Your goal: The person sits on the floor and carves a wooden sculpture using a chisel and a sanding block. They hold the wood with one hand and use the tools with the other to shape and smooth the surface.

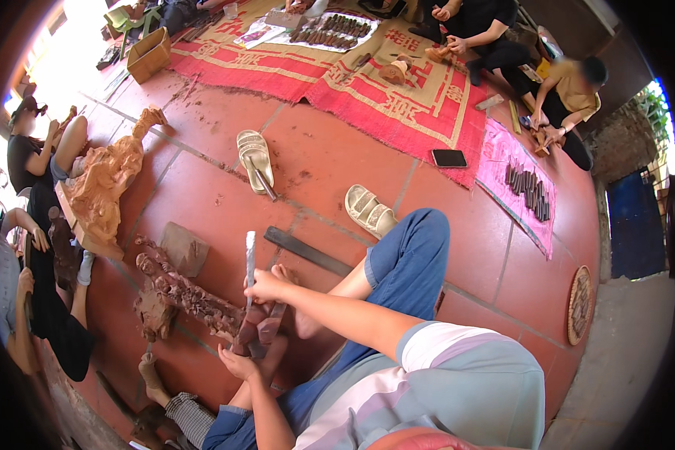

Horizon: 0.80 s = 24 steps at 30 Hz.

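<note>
A dark reddish-brown wooden carving [195, 296] with small carved figures lies aslant in front of me, its blocky end close to my body. My left hand [240, 364] is cupped against the underside of that end, fingers curled on the wood. Above the same end, my right hand [266, 286] is closed round a narrow, flat, pale grey tool [250, 259] that stands upright; its lower end is hidden by the hand and the wood, so I cannot tell its exact kind. My bare foot is beside the carving.
A square wooden block [184, 250] and a dark flat bar [307, 251] lie nearby. Two beige sandals [255, 159] rest ahead, one with a tool across it. At left stands a large pale wood carving [109, 184]. People sit around a red mat [397, 112]; tools lie on pink cloth [502, 161].
</note>
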{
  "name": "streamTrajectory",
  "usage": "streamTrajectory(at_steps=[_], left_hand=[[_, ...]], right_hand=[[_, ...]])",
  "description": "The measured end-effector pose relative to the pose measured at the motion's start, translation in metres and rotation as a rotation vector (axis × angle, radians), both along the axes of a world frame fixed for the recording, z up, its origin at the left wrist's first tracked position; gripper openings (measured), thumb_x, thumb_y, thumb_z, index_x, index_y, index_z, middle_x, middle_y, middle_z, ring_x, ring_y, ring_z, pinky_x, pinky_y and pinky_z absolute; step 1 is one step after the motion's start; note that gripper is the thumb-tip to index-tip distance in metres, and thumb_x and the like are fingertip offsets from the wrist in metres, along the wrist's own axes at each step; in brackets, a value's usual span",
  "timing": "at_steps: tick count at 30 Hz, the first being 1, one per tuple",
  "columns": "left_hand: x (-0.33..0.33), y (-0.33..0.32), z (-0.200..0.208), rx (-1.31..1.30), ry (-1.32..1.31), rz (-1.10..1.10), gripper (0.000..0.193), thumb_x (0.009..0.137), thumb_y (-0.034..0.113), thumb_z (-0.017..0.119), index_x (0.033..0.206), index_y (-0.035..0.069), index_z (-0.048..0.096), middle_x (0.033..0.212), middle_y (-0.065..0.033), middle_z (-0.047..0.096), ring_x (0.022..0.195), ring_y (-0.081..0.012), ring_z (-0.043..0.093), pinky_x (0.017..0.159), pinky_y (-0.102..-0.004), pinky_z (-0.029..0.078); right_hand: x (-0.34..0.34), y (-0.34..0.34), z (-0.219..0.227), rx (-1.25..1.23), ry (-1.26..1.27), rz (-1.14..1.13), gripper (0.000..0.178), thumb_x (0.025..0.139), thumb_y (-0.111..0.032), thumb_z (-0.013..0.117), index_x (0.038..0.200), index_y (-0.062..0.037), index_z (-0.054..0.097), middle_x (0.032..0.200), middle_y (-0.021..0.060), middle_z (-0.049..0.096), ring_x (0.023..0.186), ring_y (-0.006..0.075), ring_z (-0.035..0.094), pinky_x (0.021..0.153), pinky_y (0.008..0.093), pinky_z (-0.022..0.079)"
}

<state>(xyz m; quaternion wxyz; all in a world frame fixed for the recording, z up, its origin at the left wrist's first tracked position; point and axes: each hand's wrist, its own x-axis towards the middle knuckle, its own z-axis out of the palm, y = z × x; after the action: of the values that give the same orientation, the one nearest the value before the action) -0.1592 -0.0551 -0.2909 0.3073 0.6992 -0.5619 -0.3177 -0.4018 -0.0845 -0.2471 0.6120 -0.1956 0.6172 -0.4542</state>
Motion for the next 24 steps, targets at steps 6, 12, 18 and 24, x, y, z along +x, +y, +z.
streamTrajectory(at_steps=[6, 12, 18, 24], left_hand=[[0.004, -0.002, -0.006, -0.002, -0.005, -0.032, 0.042, 0.102, 0.026, 0.033, 0.124, -0.002, 0.054, 0.118, -0.0205, 0.059, 0.107, -0.0305, 0.058, 0.093, -0.0372, 0.044], [0.008, 0.002, -0.009, 0.076, 0.020, -0.105, 0.038, 0.098, 0.022, 0.040, 0.127, 0.000, 0.052, 0.121, -0.0192, 0.059, 0.109, -0.0306, 0.057, 0.093, -0.0367, 0.044], [-0.020, 0.006, 0.043, 0.428, -0.480, -0.302, 0.051, 0.086, 0.037, 0.057, 0.124, 0.003, 0.056, 0.114, -0.0205, 0.064, 0.105, -0.0319, 0.062, 0.089, -0.0380, 0.048], [-0.005, 0.013, 0.024, 0.335, -0.450, -0.293, 0.044, 0.089, 0.035, 0.047, 0.115, 0.001, 0.057, 0.098, -0.0276, 0.065, 0.095, -0.0442, 0.062, 0.082, -0.0500, 0.048]], right_hand=[[0.000, -0.004, 0.003, 0.035, 0.122, 0.054, 0.020, 0.079, -0.011, 0.068, 0.094, -0.0046, 0.057, 0.079, 0.0082, 0.062, 0.060, 0.0163, 0.061, 0.049, 0.0285, 0.051], [-0.004, -0.007, 0.005, 0.077, 0.154, 0.057, 0.019, 0.078, -0.010, 0.066, 0.095, -0.0055, 0.057, 0.073, 0.0073, 0.062, 0.061, 0.0196, 0.066, 0.048, 0.0294, 0.051], [-0.009, -0.012, -0.005, 0.095, 0.325, 0.071, 0.021, 0.073, -0.009, 0.070, 0.091, -0.0113, 0.060, 0.068, 0.0061, 0.062, 0.051, 0.0181, 0.061, 0.046, 0.0309, 0.048], [-0.044, -0.005, -0.010, -0.043, -0.162, -0.260, 0.020, 0.086, -0.003, 0.060, 0.102, -0.0059, 0.049, 0.087, 0.0101, 0.058, 0.075, 0.0248, 0.066, 0.055, 0.0362, 0.057]])
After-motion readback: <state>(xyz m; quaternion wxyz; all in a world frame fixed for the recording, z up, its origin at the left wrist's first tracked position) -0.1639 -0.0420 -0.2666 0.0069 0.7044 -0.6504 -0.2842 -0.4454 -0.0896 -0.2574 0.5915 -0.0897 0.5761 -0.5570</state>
